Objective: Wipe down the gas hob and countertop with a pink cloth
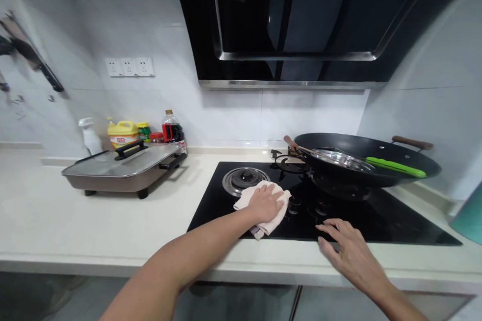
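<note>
My left hand [264, 204] presses down on a folded white cloth [246, 196], its fingers bent over the cloth's top. The cloth lies on the black glass hob [211, 210], partly over the edge of the left burner [244, 179]. Two control knobs [294, 205] stand just right of the cloth. Over the hob's front edge is my right hand [348, 251], open with the fingers apart and slightly curved, holding nothing. It is nearest to the right knob [322, 206].
A large black wok [399, 145] rests on the right burner, with a metal bowl or lid and a green-handled utensil [395, 166] in it. An electric pan [109, 180] with a glass lid sits left, bottles [173, 133] behind it. A range hood [293, 83] hangs above.
</note>
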A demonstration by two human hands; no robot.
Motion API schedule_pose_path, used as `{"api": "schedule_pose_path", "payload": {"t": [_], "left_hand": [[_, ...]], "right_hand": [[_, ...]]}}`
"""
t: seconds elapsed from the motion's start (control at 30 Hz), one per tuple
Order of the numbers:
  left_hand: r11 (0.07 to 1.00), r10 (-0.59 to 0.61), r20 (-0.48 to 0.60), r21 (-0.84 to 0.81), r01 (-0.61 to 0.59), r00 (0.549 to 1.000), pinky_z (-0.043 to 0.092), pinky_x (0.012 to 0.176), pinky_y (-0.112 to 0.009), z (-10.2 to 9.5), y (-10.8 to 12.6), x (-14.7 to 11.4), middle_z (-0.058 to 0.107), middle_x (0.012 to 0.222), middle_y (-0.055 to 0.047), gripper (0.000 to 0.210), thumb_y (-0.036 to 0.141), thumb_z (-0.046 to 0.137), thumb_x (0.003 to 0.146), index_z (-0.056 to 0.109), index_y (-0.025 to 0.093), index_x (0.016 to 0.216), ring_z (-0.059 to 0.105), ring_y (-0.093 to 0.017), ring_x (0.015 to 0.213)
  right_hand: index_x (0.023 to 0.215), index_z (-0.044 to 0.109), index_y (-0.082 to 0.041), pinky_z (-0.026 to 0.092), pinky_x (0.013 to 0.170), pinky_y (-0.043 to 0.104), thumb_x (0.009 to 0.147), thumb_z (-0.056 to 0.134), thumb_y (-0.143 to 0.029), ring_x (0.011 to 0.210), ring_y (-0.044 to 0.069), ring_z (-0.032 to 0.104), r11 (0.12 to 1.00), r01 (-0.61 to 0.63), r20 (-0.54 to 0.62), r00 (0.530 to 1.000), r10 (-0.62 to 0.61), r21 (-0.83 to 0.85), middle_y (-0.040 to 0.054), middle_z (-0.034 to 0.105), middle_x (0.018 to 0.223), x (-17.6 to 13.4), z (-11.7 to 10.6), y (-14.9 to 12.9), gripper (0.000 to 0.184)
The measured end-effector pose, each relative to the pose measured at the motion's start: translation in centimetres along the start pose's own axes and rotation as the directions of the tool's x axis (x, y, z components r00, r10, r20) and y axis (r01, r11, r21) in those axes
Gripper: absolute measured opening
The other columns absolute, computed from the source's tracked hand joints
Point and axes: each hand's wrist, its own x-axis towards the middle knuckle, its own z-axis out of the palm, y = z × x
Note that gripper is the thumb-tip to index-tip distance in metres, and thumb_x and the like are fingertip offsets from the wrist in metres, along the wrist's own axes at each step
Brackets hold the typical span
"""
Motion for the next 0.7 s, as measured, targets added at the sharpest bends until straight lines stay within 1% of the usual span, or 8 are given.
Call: {"api": "schedule_pose_path", "payload": {"t": [0.1,0.2,0.3,0.37,0.47,0.53,0.6,0.7], "left_hand": [[1.000,-0.011,-0.021,-0.005,0.011,1.000,0.032,0.120,-0.049,0.6,-0.2,4.2,0.045,0.160,-0.006,0.051,0.048,0.032,0.105,0.045,0.033,0.152,0.042,-0.029,0.144],[0.999,-0.033,-0.042,-0.023,0.032,0.999,0.035,0.117,-0.050,1.3,-0.1,8.0,0.049,0.156,-0.010,0.055,0.048,0.037,0.103,0.041,0.026,0.153,0.045,-0.031,0.141],[0.999,-0.030,-0.042,-0.043,0.028,0.999,0.036,0.116,-0.048,2.0,0.0,11.0,0.055,0.149,-0.011,0.056,0.052,0.039,0.101,0.046,0.022,0.148,0.049,-0.031,0.137],[0.999,0.002,-0.033,-0.053,-0.004,0.999,0.033,0.119,-0.043,2.3,-0.1,12.6,0.053,0.153,-0.008,0.056,0.055,0.039,0.101,0.051,0.023,0.146,0.046,-0.028,0.140],[0.996,0.059,-0.009,-0.060,-0.059,0.998,0.026,0.124,-0.034,2.5,-0.4,14.3,0.047,0.160,0.000,0.056,0.058,0.039,0.100,0.054,0.029,0.145,0.035,-0.022,0.148],[0.996,0.071,0.014,-0.058,-0.070,0.997,0.026,0.124,-0.033,2.4,-0.4,14.8,0.051,0.157,0.004,0.056,0.060,0.038,0.100,0.055,0.033,0.146,0.032,-0.021,0.149],[0.997,0.058,0.037,-0.049,-0.056,0.998,0.028,0.123,-0.038,2.2,-0.4,15.0,0.055,0.154,0.004,0.058,0.062,0.035,0.100,0.054,0.035,0.147,0.033,-0.024,0.149],[0.999,0.029,0.084,-0.029,-0.026,0.996,0.030,0.121,-0.048,1.4,-0.5,14.7,0.050,0.158,-0.002,0.062,0.064,0.034,0.099,0.050,0.035,0.150,0.035,-0.029,0.149]], "right_hand": [[0.115,0.072,-0.027,0.049,0.094,0.047,0.098,0.052,-0.041,0.113,0.028,0.060,1.000,-0.002,-0.002,1.000,0.002,-0.007,0.0086,0.065,0.120,0.1,-0.2,-0.1,0.030],[0.113,0.071,-0.026,0.050,0.093,0.046,0.099,0.052,-0.038,0.112,0.027,0.061,1.000,-0.015,-0.002,1.000,0.015,-0.004,0.0084,0.065,0.119,0.2,-0.4,-0.2,0.027],[0.111,0.071,-0.026,0.050,0.093,0.046,0.099,0.051,-0.035,0.110,0.027,0.061,1.000,-0.023,-0.008,1.000,0.023,0.009,0.0078,0.065,0.117,0.3,-0.6,-0.2,0.025],[0.112,0.071,-0.025,0.050,0.093,0.046,0.100,0.051,-0.034,0.110,0.026,0.061,1.000,-0.022,-0.002,1.000,0.022,0.020,0.0078,0.065,0.117,0.3,-0.7,-0.1,0.025],[0.114,0.070,-0.025,0.051,0.093,0.047,0.101,0.051,-0.032,0.108,0.026,0.061,0.999,-0.017,0.016,1.000,0.017,0.038,0.0083,0.065,0.117,0.4,-0.9,0.0,0.024],[0.114,0.069,-0.025,0.051,0.093,0.047,0.101,0.050,-0.031,0.108,0.026,0.061,0.998,-0.018,0.024,1.000,0.017,0.053,0.0084,0.064,0.117,0.5,-1.0,0.0,0.024],[0.115,0.069,-0.026,0.051,0.093,0.047,0.101,0.049,-0.029,0.108,0.025,0.062,0.998,-0.021,0.028,0.999,0.020,0.063,0.0085,0.064,0.118,0.5,-1.1,0.1,0.025],[0.116,0.069,-0.027,0.051,0.094,0.047,0.101,0.049,-0.029,0.110,0.026,0.061,0.997,-0.029,0.033,0.999,0.027,0.065,0.0085,0.064,0.120,0.5,-1.0,0.2,0.025]]}}
